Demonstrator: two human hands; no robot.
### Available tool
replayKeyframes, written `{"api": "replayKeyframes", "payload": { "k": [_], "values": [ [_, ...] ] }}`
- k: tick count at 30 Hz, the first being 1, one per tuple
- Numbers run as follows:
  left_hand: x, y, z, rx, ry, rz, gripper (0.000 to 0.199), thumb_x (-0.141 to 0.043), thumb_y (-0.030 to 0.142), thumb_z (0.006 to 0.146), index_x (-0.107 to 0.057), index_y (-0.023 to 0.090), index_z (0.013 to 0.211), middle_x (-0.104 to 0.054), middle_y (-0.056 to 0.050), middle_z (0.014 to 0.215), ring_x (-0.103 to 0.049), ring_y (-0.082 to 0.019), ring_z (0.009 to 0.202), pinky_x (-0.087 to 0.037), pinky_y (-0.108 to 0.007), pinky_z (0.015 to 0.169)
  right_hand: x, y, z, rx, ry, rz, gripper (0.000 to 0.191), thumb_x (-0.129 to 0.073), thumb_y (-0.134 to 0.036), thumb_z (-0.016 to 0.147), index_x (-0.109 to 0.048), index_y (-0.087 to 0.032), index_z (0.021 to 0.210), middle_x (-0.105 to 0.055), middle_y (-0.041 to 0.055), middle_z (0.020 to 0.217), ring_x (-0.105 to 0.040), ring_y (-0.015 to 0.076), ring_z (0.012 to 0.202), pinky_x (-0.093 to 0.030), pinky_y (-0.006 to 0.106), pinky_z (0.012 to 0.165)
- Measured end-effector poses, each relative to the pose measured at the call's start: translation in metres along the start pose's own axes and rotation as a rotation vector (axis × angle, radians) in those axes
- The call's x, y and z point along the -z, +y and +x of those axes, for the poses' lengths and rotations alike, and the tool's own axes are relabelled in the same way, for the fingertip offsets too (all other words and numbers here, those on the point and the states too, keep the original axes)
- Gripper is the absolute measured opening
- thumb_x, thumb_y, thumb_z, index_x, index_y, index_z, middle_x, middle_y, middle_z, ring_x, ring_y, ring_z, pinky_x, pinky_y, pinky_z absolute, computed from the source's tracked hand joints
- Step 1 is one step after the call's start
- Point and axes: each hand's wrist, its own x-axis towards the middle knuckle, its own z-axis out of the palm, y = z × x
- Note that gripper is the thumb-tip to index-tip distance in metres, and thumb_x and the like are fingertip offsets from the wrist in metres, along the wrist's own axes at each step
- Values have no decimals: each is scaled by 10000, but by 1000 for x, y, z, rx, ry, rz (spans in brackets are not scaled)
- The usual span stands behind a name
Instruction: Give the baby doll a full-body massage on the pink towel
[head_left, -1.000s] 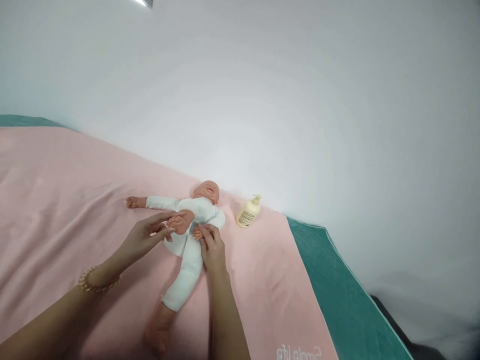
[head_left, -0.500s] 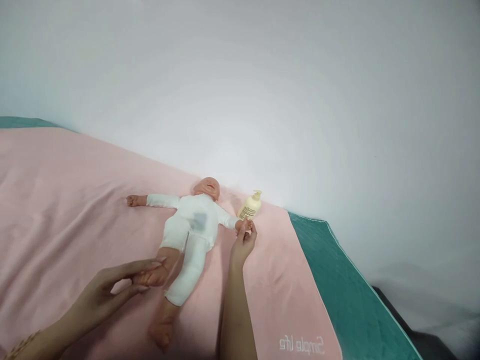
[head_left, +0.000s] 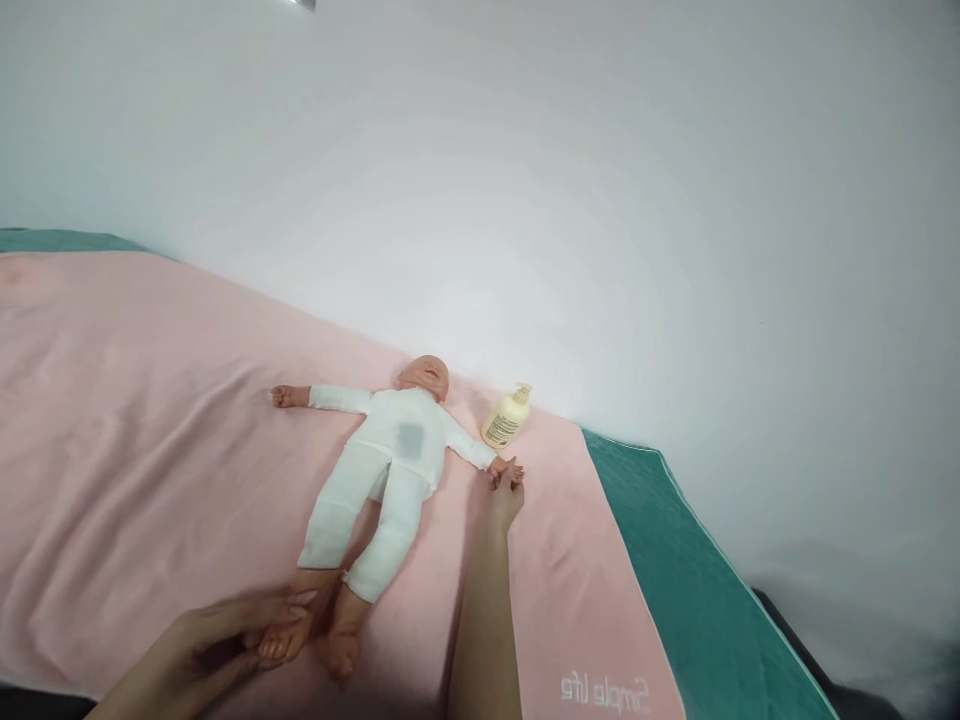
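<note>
1. Left hand (head_left: 184, 650): partly closed, fingers laid over the top and thumb below, gripping one foot (head_left: 285, 641) of the doll (head_left: 386, 420).
2. Right hand (head_left: 508, 506): curled nearly closed, small doll hand (head_left: 496, 467) caught at its fingertips; exact finger placement too small to tell.
3. Doll: on its back on the pink cloth (head_left: 180, 420), head toward the wall (head_left: 480, 180), legs toward the viewer. White fabric body, grey patch (head_left: 410, 441) on the torso. Both arms spread wide; the arm away from the right hand rests on the cloth, well apart from either hand.
4. Pump bottle (head_left: 506, 420): pale yellow, dark print on its side, standing near the held doll hand and close to the wall.
5. Pink cloth: wrinkled at left, pale lettering (head_left: 604, 692) near its lower right edge, green cover (head_left: 697, 590) showing beyond.
</note>
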Motion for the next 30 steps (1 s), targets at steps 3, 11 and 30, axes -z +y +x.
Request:
{"api": "replayKeyframes", "payload": {
  "k": [3,11,30],
  "values": [
    [0,-3,-2,-9,21,-35,246,-693,471,784,-774,454,1016,-718,41,1157,-668,-338,1105,-557,-441,948,-1,-1,0,15,-14,1,462,-633,-628,784,-566,-179,869,-632,14,723,-650,143,674,-538,239,561],
    [2,27,5,-29,259,-43,274,-710,560,744,-782,438,979,-761,45,1059,-720,-291,993,-589,-350,902,-10,-17,-24,127,-59,-29,513,-644,-521,819,-562,-154,1169,-684,87,994,-659,147,753,-552,271,679],
    [7,102,140,-146,433,-339,432,-759,460,766,-682,191,1096,-720,-78,1027,-664,-191,696,-480,-260,558,-40,-18,-78,988,-859,-464,426,-472,-139,944,-618,-301,1310,-596,89,1189,-622,170,1067,-554,300,922]
  ]
}}
